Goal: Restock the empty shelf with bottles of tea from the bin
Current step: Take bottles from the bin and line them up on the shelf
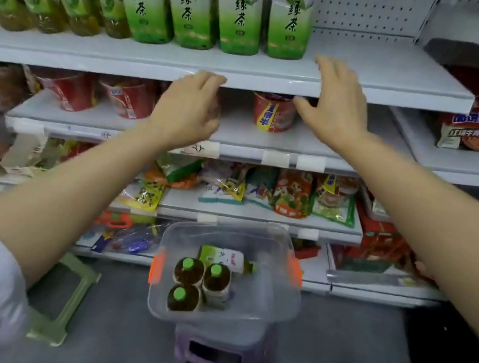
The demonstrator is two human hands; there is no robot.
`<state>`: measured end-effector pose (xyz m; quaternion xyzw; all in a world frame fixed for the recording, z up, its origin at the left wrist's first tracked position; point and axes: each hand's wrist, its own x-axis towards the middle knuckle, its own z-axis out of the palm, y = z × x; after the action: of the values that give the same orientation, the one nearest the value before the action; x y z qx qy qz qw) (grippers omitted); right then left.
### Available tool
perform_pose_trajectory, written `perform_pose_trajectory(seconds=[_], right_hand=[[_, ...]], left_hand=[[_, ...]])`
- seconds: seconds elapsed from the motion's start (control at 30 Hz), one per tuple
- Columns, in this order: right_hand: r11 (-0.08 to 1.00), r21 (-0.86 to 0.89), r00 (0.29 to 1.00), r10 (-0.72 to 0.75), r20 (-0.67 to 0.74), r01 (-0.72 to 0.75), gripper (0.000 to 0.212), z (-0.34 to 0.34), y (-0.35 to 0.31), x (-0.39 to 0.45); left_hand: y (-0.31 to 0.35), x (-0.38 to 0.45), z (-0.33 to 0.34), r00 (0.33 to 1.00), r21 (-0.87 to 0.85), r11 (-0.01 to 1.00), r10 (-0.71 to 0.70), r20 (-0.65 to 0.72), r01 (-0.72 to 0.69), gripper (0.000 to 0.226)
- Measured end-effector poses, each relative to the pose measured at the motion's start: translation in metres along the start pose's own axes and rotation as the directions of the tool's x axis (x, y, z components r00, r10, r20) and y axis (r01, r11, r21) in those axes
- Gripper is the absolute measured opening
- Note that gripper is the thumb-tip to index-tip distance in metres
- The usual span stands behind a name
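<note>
The top shelf (378,74) is shown partly stocked: a row of green tea bottles (242,15) fills its left part, and bare board remains at its right end. Well below the shelf, the clear bin (280,303) holds three upright bottles (189,270) and one lying flat. Both the left hand (188,111) and the right hand (337,109) are raised at the shelf's front edge with relaxed fingers, nothing gripped; the bin's bottles stand straight below, roughly midway between them.

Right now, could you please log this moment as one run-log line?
left hand: empty, near shelf edge | right hand: open, empty | shelf: right end bare | bin: three bottles upright, one lying
</note>
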<state>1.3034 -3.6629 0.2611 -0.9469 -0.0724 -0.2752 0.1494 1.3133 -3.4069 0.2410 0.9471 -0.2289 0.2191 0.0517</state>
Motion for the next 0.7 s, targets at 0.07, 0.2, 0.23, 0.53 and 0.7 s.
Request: perform_pose_trajectory(seconds=[0.07,0.2,0.23,0.53,0.7], right_hand=[[1.000,0.018,0.999,-0.017,0.040,0.017,0.067,0.016,0.005,-0.027],[0.997,0.073,0.983,-0.027,0.179,0.014,0.067,0.064,0.010,-0.078],[0.997,0.072,0.976,-0.022,0.216,0.007,0.066,0.080,0.011,-0.090],[0.995,0.027,0.791,0.062,0.608,-0.099,0.074,0.218,0.020,-0.193],[0.982,0.023,0.620,0.100,0.778,-0.188,0.083,0.275,0.017,-0.238]], left_hand=[[0.013,-0.026,0.023,0.998,-0.022,1.000,-0.011,0.056,0.012,0.069],[0.016,-0.078,0.074,0.981,-0.044,0.997,-0.053,0.185,0.062,0.068],[0.013,-0.090,0.086,0.969,-0.034,0.996,-0.073,0.238,0.084,0.069],[-0.026,-0.184,0.191,0.753,-0.005,0.966,-0.199,0.627,0.259,0.072],[-0.041,-0.210,0.241,0.698,-0.052,0.956,-0.172,0.695,0.288,0.066]])
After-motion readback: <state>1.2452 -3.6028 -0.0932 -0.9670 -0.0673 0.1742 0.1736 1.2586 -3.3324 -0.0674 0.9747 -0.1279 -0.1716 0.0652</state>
